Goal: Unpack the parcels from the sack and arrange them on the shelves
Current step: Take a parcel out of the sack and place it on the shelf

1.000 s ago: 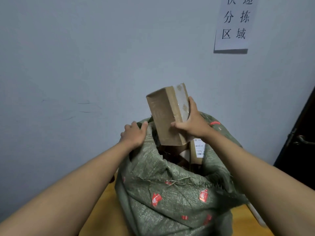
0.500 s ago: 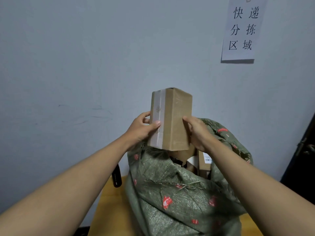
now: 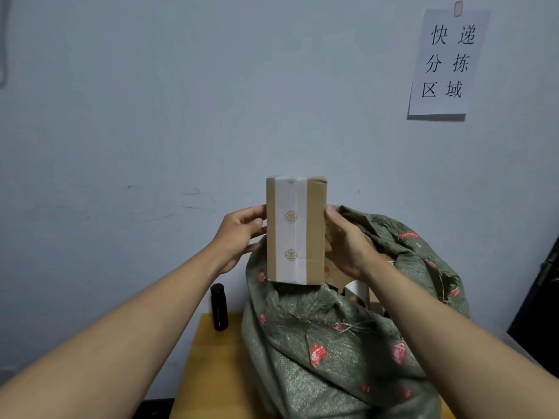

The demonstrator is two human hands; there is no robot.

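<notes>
A brown cardboard parcel [image 3: 314, 231] with a white tape strip down its front stands upright above the mouth of a green woven sack [image 3: 326, 352]. My left hand [image 3: 239, 234] grips its left edge and my right hand [image 3: 348, 243] grips its right edge. More cardboard parcels [image 3: 363, 290] show inside the open sack, partly hidden by my right forearm. No shelf is in view.
The sack sits on a yellow wooden table [image 3: 211, 370] against a pale wall. A black bottle [image 3: 219, 306] stands on the table left of the sack. A paper sign [image 3: 444, 62] hangs on the wall at upper right. A dark door [image 3: 541, 300] is at the right edge.
My left hand let go of the sack's rim and took the parcel's left edge. The parcel was turned so its taped face points at me, and it is held by both hands.
</notes>
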